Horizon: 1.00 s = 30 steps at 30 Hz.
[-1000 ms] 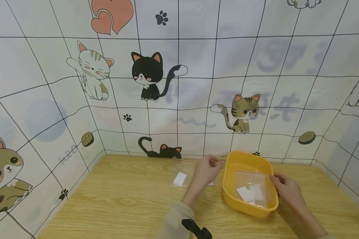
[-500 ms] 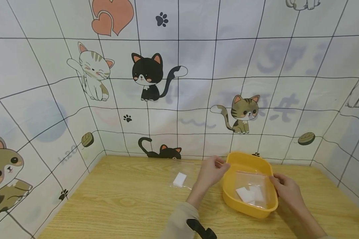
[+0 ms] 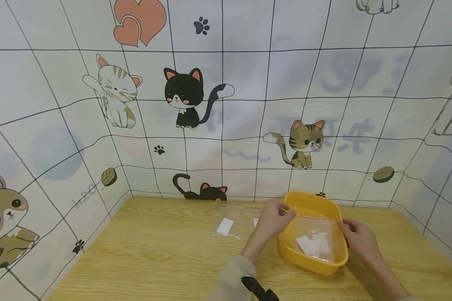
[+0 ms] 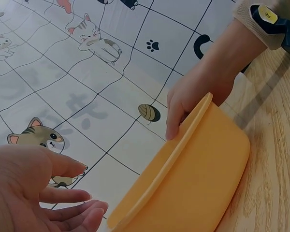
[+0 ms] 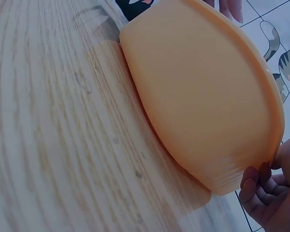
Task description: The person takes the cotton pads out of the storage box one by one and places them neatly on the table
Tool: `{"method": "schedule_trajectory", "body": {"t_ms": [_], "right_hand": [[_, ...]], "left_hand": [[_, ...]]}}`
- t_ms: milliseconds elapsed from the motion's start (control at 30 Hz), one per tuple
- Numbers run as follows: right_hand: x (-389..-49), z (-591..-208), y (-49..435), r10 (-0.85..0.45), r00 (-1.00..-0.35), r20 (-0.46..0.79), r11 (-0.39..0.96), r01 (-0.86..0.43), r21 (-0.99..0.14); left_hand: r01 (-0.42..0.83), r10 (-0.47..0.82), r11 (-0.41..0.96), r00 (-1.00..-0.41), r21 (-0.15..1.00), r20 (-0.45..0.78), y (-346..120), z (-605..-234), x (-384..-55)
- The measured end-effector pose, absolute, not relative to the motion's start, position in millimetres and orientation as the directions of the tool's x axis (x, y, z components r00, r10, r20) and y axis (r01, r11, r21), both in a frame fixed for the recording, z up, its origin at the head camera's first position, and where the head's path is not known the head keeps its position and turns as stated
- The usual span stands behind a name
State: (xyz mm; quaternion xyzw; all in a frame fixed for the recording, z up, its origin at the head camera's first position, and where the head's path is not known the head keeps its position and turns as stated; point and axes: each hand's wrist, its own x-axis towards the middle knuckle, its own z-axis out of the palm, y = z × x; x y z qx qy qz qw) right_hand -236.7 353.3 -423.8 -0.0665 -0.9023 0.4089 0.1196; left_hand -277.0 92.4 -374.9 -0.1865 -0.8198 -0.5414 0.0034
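Observation:
A yellow plastic basin (image 3: 312, 265) sits on the table's right half. My right hand (image 3: 359, 240) pinches its right rim, thumb inside and fingers curled outside, as the right wrist view shows at the basin's rim (image 5: 268, 121). My left hand (image 3: 273, 219) is at the left rim, fingers loosely bent; in the left wrist view the left hand (image 4: 43, 193) holds nothing. Inside the basin lies a clear zip bag (image 3: 316, 221) with several flat white pieces (image 3: 309, 244). To the left, another clear zip bag (image 3: 229, 211) holds a white piece (image 3: 225, 226).
Beside that bag, a further zip bag (image 3: 250, 215) with something white is partly covered by my left hand. The light wood table (image 3: 154, 251) ends at a wall cloth (image 3: 245, 121) printed with cats and grid lines. A black strap device (image 3: 258, 288) is on my left wrist.
My left hand has moved right, from over the bags to the basin's left rim, partly uncovering the second bag. My right hand keeps its hold on the basin, which stays in place.

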Motion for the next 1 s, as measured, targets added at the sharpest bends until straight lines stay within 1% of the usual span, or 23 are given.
{"method": "schedule_trajectory", "body": {"t_ms": [133, 433, 733, 1000], "right_hand": [[-236.8, -424.0, 354.0, 0.221, -0.961, 0.164, 0.657, 0.023, -0.754], [-236.4, -425.5, 356.5, 0.211, -0.960, 0.184, 0.667, 0.004, -0.745], [-237.1, -425.7, 356.3, 0.208, -0.960, 0.190, 0.677, 0.001, -0.736], [-236.7, -423.9, 355.6, 0.211, -0.963, 0.168, 0.665, 0.016, -0.747]], "left_hand": [[0.307, 0.320, 0.369, -0.928, 0.877, 0.191, 97.2, -374.1, -275.2], [0.273, 0.359, 0.438, -0.927, 0.857, 0.111, 110.1, -375.4, -273.8], [0.236, 0.377, 0.445, -0.924, 0.864, 0.059, 119.2, -371.6, -268.1], [0.169, 0.344, 0.510, -0.939, 0.843, -0.019, 132.8, -377.7, -266.2]]}}
